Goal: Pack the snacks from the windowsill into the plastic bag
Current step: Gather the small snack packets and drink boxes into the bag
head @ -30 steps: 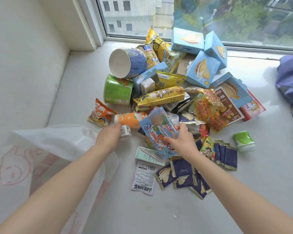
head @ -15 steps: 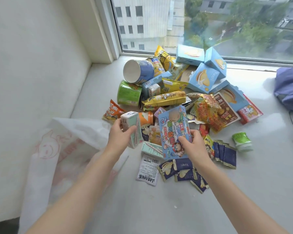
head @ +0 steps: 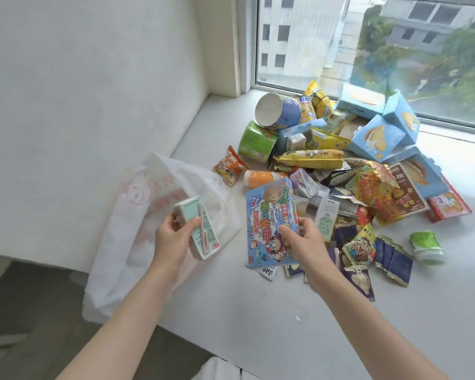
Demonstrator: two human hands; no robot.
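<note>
The white windowsill [head: 258, 311] bore a snack heap [head: 310, 159] against its window edge. Over the plastic bag [head: 137, 215] at its left edge, the left hand [head: 173, 238] gripped a mint carton [head: 202, 229]; the right hand [head: 306, 241] pinched a blue cartoon box [head: 268, 215].

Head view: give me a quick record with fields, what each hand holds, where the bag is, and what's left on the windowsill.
left hand: grips a mint-green drink carton with a straw on its face, above the plastic bag
right hand: grips a blue cartoon box, held on end beside the bag
plastic bag: white, at the left edge of the windowsill
snack pile: tubs, blue boxes and packets heaped by the window
progress: neither held item is in the bag yet
</note>
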